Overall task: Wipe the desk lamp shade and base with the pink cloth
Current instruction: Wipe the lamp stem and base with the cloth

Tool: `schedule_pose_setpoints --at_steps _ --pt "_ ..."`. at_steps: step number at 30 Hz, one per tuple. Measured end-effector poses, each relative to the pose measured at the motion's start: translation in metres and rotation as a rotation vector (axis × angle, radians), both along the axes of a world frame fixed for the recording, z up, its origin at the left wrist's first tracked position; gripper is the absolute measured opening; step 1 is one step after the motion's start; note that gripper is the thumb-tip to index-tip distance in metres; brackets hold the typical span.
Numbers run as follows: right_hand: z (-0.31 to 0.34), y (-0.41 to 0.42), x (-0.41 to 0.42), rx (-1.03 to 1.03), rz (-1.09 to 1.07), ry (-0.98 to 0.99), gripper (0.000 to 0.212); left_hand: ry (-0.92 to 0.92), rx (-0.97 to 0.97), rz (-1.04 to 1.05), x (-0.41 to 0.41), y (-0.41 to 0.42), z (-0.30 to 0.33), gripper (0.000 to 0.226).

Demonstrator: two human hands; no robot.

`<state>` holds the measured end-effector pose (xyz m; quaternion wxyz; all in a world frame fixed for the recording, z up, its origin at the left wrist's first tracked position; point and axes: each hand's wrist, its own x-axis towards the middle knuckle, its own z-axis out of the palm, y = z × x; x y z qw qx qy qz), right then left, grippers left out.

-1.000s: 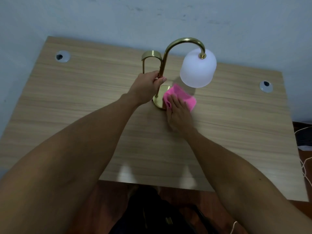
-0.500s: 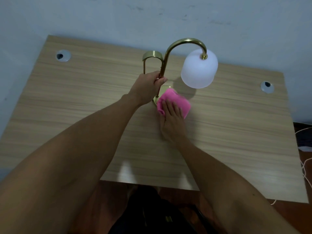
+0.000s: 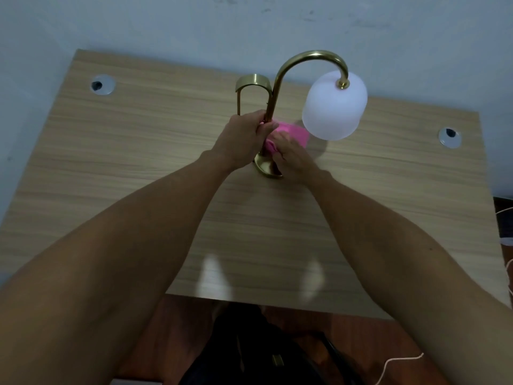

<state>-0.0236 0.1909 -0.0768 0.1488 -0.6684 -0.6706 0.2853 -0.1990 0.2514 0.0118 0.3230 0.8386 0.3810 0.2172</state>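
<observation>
Two hands: right [image 3: 291,159] on pink cloth [image 3: 294,134], over lamp base [image 3: 265,169].

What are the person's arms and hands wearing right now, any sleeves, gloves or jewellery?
Both forearms are bare up to the frame edge, with no sleeves in view. The left hand and right hand wear no gloves, and no rings, watch or wristband show on the visible parts. No cables or markings show on either arm.

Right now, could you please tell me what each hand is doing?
Left hand: closed around the brass lamp stem, steadying it.
Right hand: pressing the pink cloth onto the lamp base; fingers curled on it.
</observation>
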Motion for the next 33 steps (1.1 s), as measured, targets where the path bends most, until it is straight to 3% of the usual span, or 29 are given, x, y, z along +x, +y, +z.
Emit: schedule_pose_setpoints --at_steps 5,8,12,19,24,28,30,33 --pt "-0.007 -0.056 -0.030 0.124 -0.370 0.071 0.054 -0.012 -0.021 0.024 0.000 -0.001 -0.001 0.030" --pt "-0.030 -0.084 -0.067 0.144 -0.465 -0.027 0.057 -0.002 -0.037 0.037 0.001 -0.003 0.000 0.030" --pt "-0.043 -0.093 -0.110 0.288 -0.293 -0.236 0.056 0.021 -0.104 0.038 0.001 -0.003 0.005 0.031" --pt "-0.037 -0.075 -0.091 0.289 -0.155 -0.273 0.052 0.021 -0.123 0.031 0.001 -0.005 0.009 0.030" --pt "-0.022 -0.102 -0.048 0.240 -0.104 -0.169 0.052 0.015 -0.109 0.037 -0.001 -0.006 0.012 0.031" --pt "-0.011 -0.072 -0.039 0.254 -0.377 0.123 0.044 0.019 -0.098 0.032 0.000 -0.005 0.011 0.029" --pt "-0.004 -0.048 -0.034 0.184 -0.404 0.125 0.041 0.011 -0.083 0.022 0.000 -0.003 0.009 0.028" --pt "-0.005 -0.018 -0.026 0.090 -0.248 -0.024 0.053 0.008 -0.048 0.014 0.000 -0.001 0.007 0.023"
